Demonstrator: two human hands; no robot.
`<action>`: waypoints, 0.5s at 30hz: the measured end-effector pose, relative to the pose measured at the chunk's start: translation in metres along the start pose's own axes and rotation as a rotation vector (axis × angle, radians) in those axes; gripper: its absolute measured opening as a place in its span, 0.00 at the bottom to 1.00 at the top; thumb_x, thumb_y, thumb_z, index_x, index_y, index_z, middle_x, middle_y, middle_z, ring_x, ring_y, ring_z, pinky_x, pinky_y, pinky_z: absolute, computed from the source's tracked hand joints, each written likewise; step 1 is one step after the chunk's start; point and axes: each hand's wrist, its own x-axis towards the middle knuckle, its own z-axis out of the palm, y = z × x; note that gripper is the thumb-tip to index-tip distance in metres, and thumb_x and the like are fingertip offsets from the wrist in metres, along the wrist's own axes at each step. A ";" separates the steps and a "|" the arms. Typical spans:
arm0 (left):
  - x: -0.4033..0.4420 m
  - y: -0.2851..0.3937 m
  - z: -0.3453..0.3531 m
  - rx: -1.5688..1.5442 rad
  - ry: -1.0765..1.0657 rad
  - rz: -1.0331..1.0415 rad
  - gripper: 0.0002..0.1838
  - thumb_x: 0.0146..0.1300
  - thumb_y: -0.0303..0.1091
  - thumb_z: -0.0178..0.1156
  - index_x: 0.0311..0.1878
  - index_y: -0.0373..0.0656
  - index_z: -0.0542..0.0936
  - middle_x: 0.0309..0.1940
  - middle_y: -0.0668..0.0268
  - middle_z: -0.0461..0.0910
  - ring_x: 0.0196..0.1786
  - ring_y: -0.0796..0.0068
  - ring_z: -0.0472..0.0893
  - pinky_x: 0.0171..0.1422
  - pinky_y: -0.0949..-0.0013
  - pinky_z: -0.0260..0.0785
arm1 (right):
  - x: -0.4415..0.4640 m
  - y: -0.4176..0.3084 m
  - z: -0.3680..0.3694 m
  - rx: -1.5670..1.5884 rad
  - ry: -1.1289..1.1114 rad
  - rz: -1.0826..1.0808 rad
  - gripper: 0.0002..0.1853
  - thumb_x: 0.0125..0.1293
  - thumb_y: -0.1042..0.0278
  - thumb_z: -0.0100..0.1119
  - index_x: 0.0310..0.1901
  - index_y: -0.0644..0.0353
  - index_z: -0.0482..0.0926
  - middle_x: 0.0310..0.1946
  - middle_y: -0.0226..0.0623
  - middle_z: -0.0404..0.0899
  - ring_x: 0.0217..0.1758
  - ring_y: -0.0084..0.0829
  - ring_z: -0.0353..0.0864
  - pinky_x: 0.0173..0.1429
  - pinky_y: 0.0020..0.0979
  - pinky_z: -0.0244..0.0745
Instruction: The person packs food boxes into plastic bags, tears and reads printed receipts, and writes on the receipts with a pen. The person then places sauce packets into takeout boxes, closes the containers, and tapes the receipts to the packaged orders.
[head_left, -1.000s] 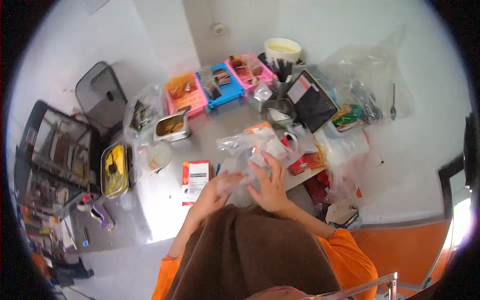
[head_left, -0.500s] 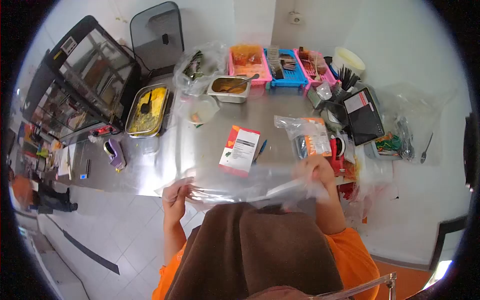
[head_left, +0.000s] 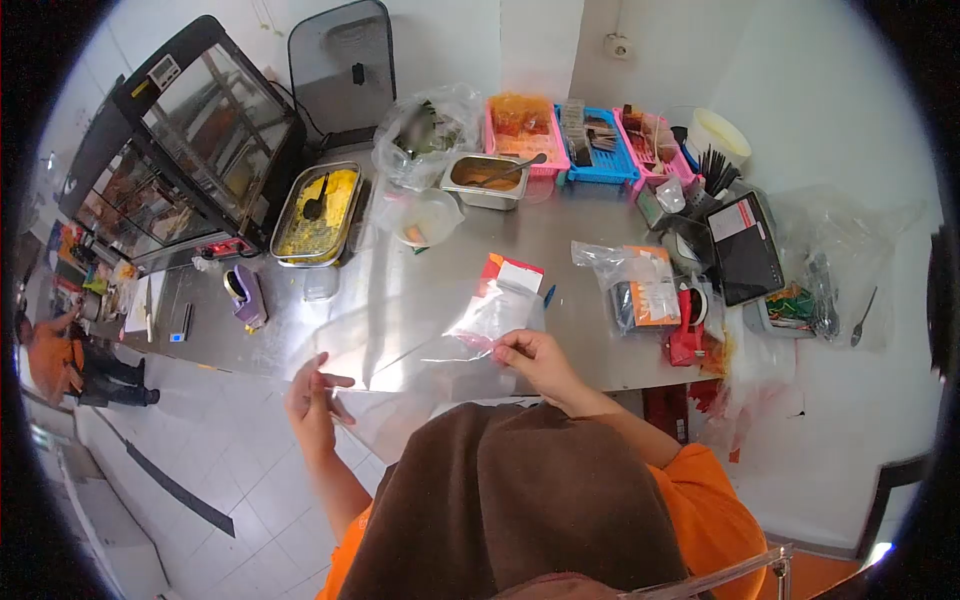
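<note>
A large clear plastic bag (head_left: 400,345) is spread between my two hands at the front edge of the metal table. My left hand (head_left: 316,402) has the bag's left side at its fingers, some of them stretched out. On the other side, my right hand (head_left: 545,365) pinches the bag's edge between thumb and fingers. Beneath the clear film lies a red and white printed packet (head_left: 505,290), its lower part seen through the plastic. A blue pen (head_left: 550,295) lies at the packet's right, mostly covered.
Behind are a metal pan of brown sauce (head_left: 487,180), a tray of yellow food (head_left: 318,215) and colored baskets (head_left: 598,145). A tape dispenser (head_left: 245,300) stands left; an orange packet (head_left: 652,285), red tape gun (head_left: 688,330) and tablet (head_left: 745,248) are right. Another person (head_left: 85,365) stands far left.
The bag, bunched into a strip earlier, is now spread wider and covers part of the packet. My right hand has come left and down; my left hand has shifted slightly left.
</note>
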 end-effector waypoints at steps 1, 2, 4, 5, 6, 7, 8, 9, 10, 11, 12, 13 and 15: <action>0.003 0.001 -0.012 -0.021 -0.022 -0.054 0.21 0.65 0.38 0.48 0.54 0.31 0.66 0.30 0.54 0.78 0.16 0.75 0.74 0.17 0.80 0.64 | 0.001 0.001 0.004 0.007 -0.014 -0.017 0.05 0.60 0.73 0.55 0.35 0.65 0.74 0.28 0.30 0.76 0.32 0.18 0.73 0.40 0.21 0.69; 0.008 -0.012 -0.016 0.062 0.114 0.068 0.21 0.63 0.35 0.50 0.54 0.31 0.65 0.34 0.53 0.77 0.21 0.73 0.75 0.23 0.78 0.66 | 0.001 0.003 0.007 0.016 -0.029 -0.031 0.05 0.60 0.73 0.55 0.35 0.65 0.75 0.28 0.30 0.77 0.32 0.18 0.74 0.39 0.20 0.69; 0.021 -0.032 -0.009 0.227 0.382 0.314 0.22 0.60 0.30 0.54 0.56 0.32 0.64 0.41 0.52 0.75 0.33 0.68 0.76 0.35 0.74 0.69 | 0.000 0.006 0.016 0.059 -0.067 -0.009 0.05 0.60 0.73 0.56 0.34 0.65 0.74 0.29 0.31 0.77 0.33 0.19 0.75 0.39 0.20 0.70; 0.019 -0.029 0.007 0.757 0.687 0.531 0.26 0.51 0.27 0.62 0.53 0.34 0.65 0.44 0.55 0.71 0.42 0.63 0.71 0.48 0.66 0.64 | -0.001 0.006 0.022 0.092 -0.090 0.027 0.04 0.59 0.74 0.56 0.33 0.65 0.74 0.30 0.32 0.77 0.34 0.20 0.76 0.40 0.20 0.70; 0.011 -0.030 0.022 0.825 0.657 0.603 0.27 0.48 0.28 0.65 0.51 0.35 0.65 0.40 0.56 0.71 0.40 0.62 0.70 0.47 0.64 0.63 | -0.003 0.007 0.027 0.126 -0.114 0.064 0.04 0.59 0.74 0.56 0.32 0.65 0.73 0.30 0.33 0.78 0.35 0.20 0.76 0.40 0.21 0.71; 0.004 -0.032 0.035 0.893 0.626 0.678 0.28 0.44 0.30 0.67 0.48 0.35 0.66 0.37 0.58 0.70 0.38 0.61 0.69 0.46 0.62 0.62 | -0.002 0.017 0.029 0.140 -0.123 0.068 0.05 0.59 0.74 0.57 0.33 0.65 0.73 0.30 0.33 0.78 0.34 0.20 0.77 0.40 0.20 0.71; -0.009 -0.034 0.050 0.760 0.302 0.535 0.27 0.44 0.32 0.68 0.47 0.37 0.66 0.36 0.60 0.70 0.38 0.66 0.69 0.44 0.65 0.62 | 0.001 0.031 0.030 0.154 -0.132 0.072 0.06 0.59 0.73 0.57 0.34 0.66 0.74 0.30 0.33 0.78 0.33 0.20 0.77 0.39 0.20 0.70; -0.022 -0.035 0.066 0.616 -0.012 0.383 0.27 0.43 0.34 0.69 0.45 0.38 0.67 0.34 0.62 0.69 0.38 0.70 0.69 0.42 0.68 0.63 | 0.003 0.040 0.032 0.166 -0.141 0.080 0.07 0.58 0.73 0.57 0.36 0.66 0.74 0.30 0.33 0.78 0.33 0.20 0.77 0.38 0.20 0.70; -0.029 -0.028 0.080 0.466 -0.330 0.242 0.24 0.44 0.33 0.69 0.42 0.39 0.69 0.31 0.65 0.71 0.34 0.74 0.71 0.36 0.72 0.64 | 0.002 0.038 0.036 0.208 -0.115 0.103 0.07 0.59 0.72 0.57 0.35 0.66 0.74 0.30 0.33 0.78 0.33 0.20 0.76 0.38 0.20 0.70; -0.034 -0.022 0.098 0.290 -0.404 0.037 0.20 0.45 0.32 0.69 0.40 0.38 0.71 0.29 0.68 0.72 0.31 0.79 0.72 0.32 0.76 0.66 | 0.002 0.035 0.042 0.250 -0.088 0.126 0.07 0.59 0.72 0.57 0.35 0.66 0.74 0.30 0.33 0.78 0.33 0.20 0.76 0.39 0.20 0.70; -0.037 -0.029 0.107 0.258 -0.352 0.051 0.17 0.48 0.31 0.66 0.40 0.38 0.73 0.29 0.62 0.74 0.29 0.74 0.74 0.35 0.74 0.66 | 0.001 0.033 0.045 0.292 -0.061 0.150 0.07 0.59 0.71 0.57 0.35 0.66 0.74 0.30 0.32 0.79 0.33 0.20 0.76 0.39 0.20 0.70; -0.037 -0.037 0.106 0.220 -0.332 0.069 0.15 0.50 0.30 0.64 0.40 0.37 0.73 0.29 0.62 0.75 0.29 0.74 0.75 0.37 0.75 0.67 | 0.002 0.036 0.044 0.234 -0.042 0.120 0.08 0.59 0.70 0.57 0.36 0.66 0.74 0.30 0.32 0.78 0.32 0.20 0.75 0.39 0.21 0.70; -0.036 -0.044 0.102 0.088 -0.302 -0.021 0.11 0.55 0.28 0.60 0.39 0.35 0.73 0.29 0.64 0.75 0.31 0.74 0.76 0.40 0.74 0.68 | 0.004 0.045 0.039 0.119 0.000 0.063 0.09 0.60 0.68 0.56 0.37 0.65 0.74 0.29 0.30 0.78 0.31 0.19 0.74 0.39 0.21 0.69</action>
